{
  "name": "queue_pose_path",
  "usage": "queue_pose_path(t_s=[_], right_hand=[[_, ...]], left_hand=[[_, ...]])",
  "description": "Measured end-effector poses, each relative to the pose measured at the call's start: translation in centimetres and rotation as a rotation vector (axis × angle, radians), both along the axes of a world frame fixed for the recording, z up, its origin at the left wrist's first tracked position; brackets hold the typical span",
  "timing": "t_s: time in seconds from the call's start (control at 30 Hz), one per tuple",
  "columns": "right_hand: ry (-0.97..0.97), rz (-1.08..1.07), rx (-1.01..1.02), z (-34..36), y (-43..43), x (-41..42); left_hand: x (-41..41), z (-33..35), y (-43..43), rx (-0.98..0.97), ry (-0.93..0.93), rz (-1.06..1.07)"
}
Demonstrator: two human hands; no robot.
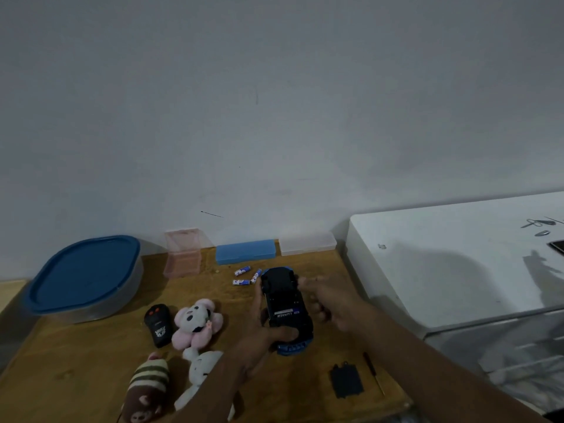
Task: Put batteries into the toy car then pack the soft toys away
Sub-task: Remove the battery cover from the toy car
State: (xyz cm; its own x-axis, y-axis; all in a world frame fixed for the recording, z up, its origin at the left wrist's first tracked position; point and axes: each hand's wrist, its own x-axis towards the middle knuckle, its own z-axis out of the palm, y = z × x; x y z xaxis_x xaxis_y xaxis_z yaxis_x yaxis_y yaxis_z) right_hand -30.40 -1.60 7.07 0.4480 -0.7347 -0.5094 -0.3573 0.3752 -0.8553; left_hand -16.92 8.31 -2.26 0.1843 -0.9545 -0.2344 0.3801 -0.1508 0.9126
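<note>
A blue toy car (285, 306) lies upside down on the wooden table (76, 361), its battery bay uncovered with one battery showing inside. My left hand (265, 334) grips the car from its near left side. My right hand (329, 303) rests against the car's right side, fingers curled; I cannot tell if it holds anything. Three blue-and-white batteries (245, 276) lie loose just beyond the car. The black battery cover (346, 381) and a thin screwdriver (374, 374) lie near the front right. Three soft toys sit at front left: a pink-and-white one (197, 323), a white one (201, 370), a striped brown one (148, 389).
A grey tub with a blue lid (85, 276) stands at the left. A black remote control (157, 329) lies by the pink toy. A pink open box (182, 254), a blue case (245, 251) and a clear case (307, 243) line the wall. A white cabinet (457, 264) adjoins on the right.
</note>
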Motion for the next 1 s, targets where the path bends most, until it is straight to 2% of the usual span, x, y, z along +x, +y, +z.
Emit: queue_pose_path(t_s=[0.1, 0.3, 0.63, 1.0], right_hand=[[0.197, 0.083, -0.094, 0.0, 0.7, 0.4], [0.315, 0.114, -0.259, 0.1, 1.7, 1.1], [0.147, -0.079, -0.017, -1.2, 2.6, 1.6], [0.083, -0.048, -0.146, -0.5, 2.6, 2.3]], left_hand=[[0.3, -0.1, -0.1, 0.014, -0.075, 0.069], [0.2, -0.5, 0.1, 0.026, -0.244, 0.156], [0.8, -0.6, 1.0, 0.025, -0.258, 0.128], [1.2, -0.2, 1.3, 0.023, -0.153, 0.084]])
